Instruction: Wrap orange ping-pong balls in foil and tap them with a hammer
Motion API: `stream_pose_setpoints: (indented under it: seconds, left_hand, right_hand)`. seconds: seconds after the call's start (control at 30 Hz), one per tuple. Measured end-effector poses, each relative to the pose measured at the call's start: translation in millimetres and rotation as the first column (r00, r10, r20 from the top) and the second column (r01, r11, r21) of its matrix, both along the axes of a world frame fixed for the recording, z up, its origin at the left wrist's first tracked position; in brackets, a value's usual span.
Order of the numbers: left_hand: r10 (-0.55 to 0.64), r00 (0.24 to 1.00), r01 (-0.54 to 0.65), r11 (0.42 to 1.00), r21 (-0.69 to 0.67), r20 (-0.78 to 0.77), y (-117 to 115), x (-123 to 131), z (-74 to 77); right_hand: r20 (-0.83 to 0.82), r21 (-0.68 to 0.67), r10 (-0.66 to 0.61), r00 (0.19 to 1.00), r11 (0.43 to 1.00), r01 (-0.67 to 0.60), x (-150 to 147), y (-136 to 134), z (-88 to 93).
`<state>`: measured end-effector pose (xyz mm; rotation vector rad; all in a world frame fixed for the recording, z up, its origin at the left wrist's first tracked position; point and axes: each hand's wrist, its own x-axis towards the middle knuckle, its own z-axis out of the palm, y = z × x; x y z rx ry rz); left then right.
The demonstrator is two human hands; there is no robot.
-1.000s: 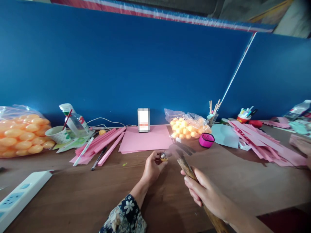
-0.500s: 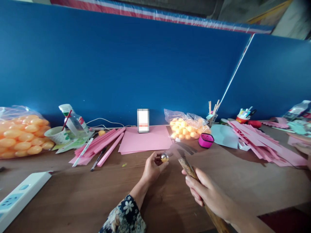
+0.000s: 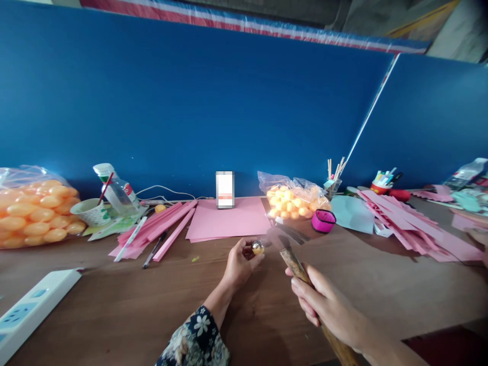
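Note:
My left hand (image 3: 239,265) is closed, with thumb and fingers pinching a small shiny ball (image 3: 258,247), silvery on top and yellowish below. Wrapped round the wooden handle of a hammer (image 3: 293,264) is my right hand (image 3: 318,295). The hammer's head looks smeared and lies just right of the ball; whether they touch I cannot tell. Behind both hands lie pink paper sheets (image 3: 229,221). A magenta band-like ring (image 3: 323,221) stands on the table beyond the hammer, beside a clear bag of yellow-orange balls (image 3: 292,202).
On the left are a bigger bag of orange balls (image 3: 38,211), a paper cup (image 3: 90,212), a bottle (image 3: 118,190), pink strips (image 3: 160,223) and a power strip (image 3: 38,310). A phone (image 3: 224,189) stands upright at the back. More pink strips (image 3: 415,229) lie right; a blue partition (image 3: 190,101) rises behind.

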<state>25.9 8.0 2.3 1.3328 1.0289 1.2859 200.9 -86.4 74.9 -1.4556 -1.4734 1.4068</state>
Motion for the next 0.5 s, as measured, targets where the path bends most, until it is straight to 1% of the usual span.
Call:
stream_pose_setpoints:
  seconds: [0.17, 0.37, 0.5]
  left_hand:
    - [-0.034, 0.995, 0.040, 0.998, -0.058, 0.098, -3.1, 1.6, 5.8]
    - [0.000, 0.996, 0.011, 0.992, -0.123, 0.084, -3.4, 0.4, 8.8]
    - [-0.032, 0.987, 0.056, 0.987, -0.153, 0.155, -3.8, -0.7, 10.6]
  right_hand:
    - [-0.029, 0.006, 0.011, 1.000, 1.000, -0.011, -0.4, 2.1, -4.3]
    - [-0.021, -0.003, 0.030, 0.999, 1.000, -0.030, 1.5, 2.0, -0.7]
    - [-0.020, 0.017, 0.023, 1.000, 1.000, -0.023, 2.6, 2.5, -2.9]
